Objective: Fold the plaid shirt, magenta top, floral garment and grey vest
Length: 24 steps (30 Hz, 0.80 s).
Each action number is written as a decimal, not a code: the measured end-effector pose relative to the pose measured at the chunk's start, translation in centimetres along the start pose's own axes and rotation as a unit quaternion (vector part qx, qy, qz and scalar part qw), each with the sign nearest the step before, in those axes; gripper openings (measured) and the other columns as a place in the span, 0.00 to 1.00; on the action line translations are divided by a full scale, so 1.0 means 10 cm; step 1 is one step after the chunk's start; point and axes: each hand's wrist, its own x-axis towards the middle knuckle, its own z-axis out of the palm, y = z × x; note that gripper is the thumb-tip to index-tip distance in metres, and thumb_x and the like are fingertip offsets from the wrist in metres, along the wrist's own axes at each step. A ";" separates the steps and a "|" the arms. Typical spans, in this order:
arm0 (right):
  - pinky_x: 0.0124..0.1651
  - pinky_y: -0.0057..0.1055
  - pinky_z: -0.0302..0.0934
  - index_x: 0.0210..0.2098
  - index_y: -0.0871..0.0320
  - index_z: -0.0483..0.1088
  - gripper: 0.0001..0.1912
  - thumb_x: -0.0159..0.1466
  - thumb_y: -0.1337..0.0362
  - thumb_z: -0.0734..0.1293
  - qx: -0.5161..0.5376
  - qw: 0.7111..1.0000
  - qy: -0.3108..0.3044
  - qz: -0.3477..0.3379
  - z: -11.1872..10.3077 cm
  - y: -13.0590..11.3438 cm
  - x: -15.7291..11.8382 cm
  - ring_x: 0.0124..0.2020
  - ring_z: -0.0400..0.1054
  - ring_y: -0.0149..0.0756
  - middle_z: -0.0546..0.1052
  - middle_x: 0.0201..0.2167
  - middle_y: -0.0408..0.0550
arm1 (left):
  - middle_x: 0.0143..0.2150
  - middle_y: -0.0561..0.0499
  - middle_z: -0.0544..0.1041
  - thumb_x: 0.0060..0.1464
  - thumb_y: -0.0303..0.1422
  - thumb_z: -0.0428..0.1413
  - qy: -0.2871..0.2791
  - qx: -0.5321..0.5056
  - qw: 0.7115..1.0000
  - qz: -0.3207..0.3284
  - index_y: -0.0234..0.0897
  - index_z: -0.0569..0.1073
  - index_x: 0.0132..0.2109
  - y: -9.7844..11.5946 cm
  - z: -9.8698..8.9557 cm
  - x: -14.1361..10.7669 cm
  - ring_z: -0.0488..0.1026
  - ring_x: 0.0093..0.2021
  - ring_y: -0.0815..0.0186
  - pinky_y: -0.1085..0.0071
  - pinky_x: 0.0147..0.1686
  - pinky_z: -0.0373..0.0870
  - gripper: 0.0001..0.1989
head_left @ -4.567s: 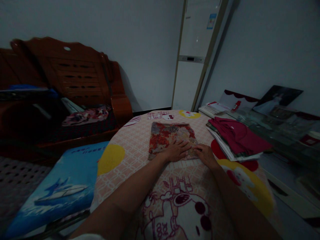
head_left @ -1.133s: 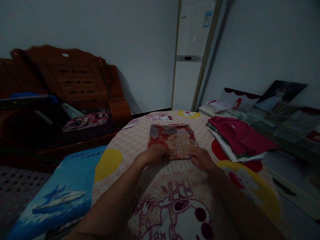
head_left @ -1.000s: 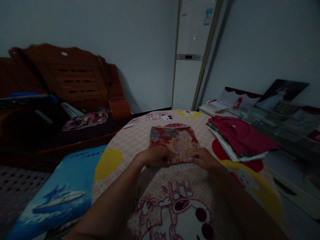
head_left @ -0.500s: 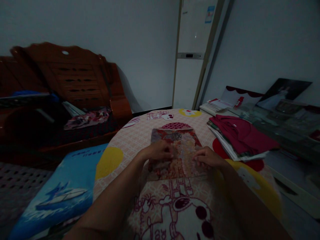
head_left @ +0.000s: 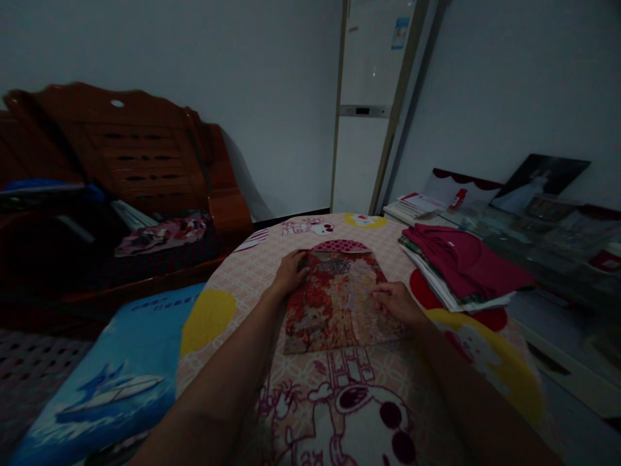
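A folded cloth point(head_left: 334, 301) with a mottled red, orange and grey pattern lies flat on the round table in front of me. My left hand point(head_left: 290, 273) rests along its upper left edge, the fingers reaching over the corner and a little apart. Over the right part of the cloth is my right hand point(head_left: 394, 303), its fingers curled in together with nothing visible in them. The fingertips of that hand touch or hover just above the fabric; I cannot tell which.
A pink patterned tablecloth point(head_left: 262, 259) covers the table. Right of the folded cloth is a stack of folded clothes with a dark pink shirt point(head_left: 466, 259) on top. A glass-topped cabinet point(head_left: 514, 239) stands beyond it. At left are a blue printed board point(head_left: 130, 362) and a wooden bench point(head_left: 140, 149).
My left hand has moved from above the middle of the cloth out to its upper left edge. My right hand stays over the right side. The camera view has shifted slightly.
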 end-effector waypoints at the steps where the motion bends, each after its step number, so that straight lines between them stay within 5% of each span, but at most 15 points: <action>1: 0.19 0.22 0.56 0.34 0.60 0.74 0.10 0.58 0.61 0.64 -0.005 1.000 0.025 -0.002 0.01 0.00 0.02 0.16 0.63 0.27 0.73 0.19 0.41 | 0.65 0.37 0.65 0.58 0.34 0.54 0.000 0.006 1.000 -0.011 0.31 0.67 0.61 -0.01 0.02 0.01 0.61 0.65 0.54 0.58 0.64 0.58 0.25; 5: 0.21 0.24 0.57 0.33 0.60 0.74 0.12 0.59 0.60 0.63 -0.046 0.995 0.086 -0.005 0.03 0.01 0.11 0.17 0.64 0.29 0.74 0.20 0.42 | 0.65 0.35 0.64 0.60 0.35 0.51 -0.008 0.022 0.999 -0.030 0.28 0.63 0.63 -0.05 0.07 0.08 0.60 0.66 0.54 0.59 0.64 0.57 0.26; 12: 0.33 0.26 0.60 0.27 0.58 0.76 0.11 0.59 0.66 0.62 -0.271 0.956 0.077 -0.089 -0.06 -0.08 0.32 0.30 0.71 0.35 0.78 0.25 0.47 | 0.54 0.41 0.75 0.64 0.36 0.46 -0.025 0.064 0.996 -0.051 0.34 0.73 0.53 -0.07 0.10 0.36 0.69 0.55 0.57 0.63 0.57 0.63 0.18; 18: 0.48 0.30 0.62 0.45 0.59 0.77 0.17 0.67 0.64 0.58 -0.361 0.916 0.109 -0.138 -0.06 -0.26 0.89 0.46 0.73 0.41 0.80 0.44 0.53 | 0.48 0.43 0.76 0.67 0.39 0.40 -0.020 0.053 0.997 -0.059 0.39 0.77 0.49 -0.15 0.06 0.45 0.71 0.49 0.59 0.67 0.50 0.65 0.22; 24: 0.54 0.32 0.59 0.56 0.60 0.72 0.20 0.68 0.68 0.57 -0.488 0.870 0.043 -0.050 0.00 -0.32 1.49 0.54 0.69 0.43 0.76 0.52 0.58 | 0.46 0.43 0.77 0.67 0.39 0.41 -0.026 0.045 0.994 -0.100 0.37 0.78 0.49 -0.23 0.06 0.48 0.72 0.49 0.59 0.68 0.49 0.65 0.22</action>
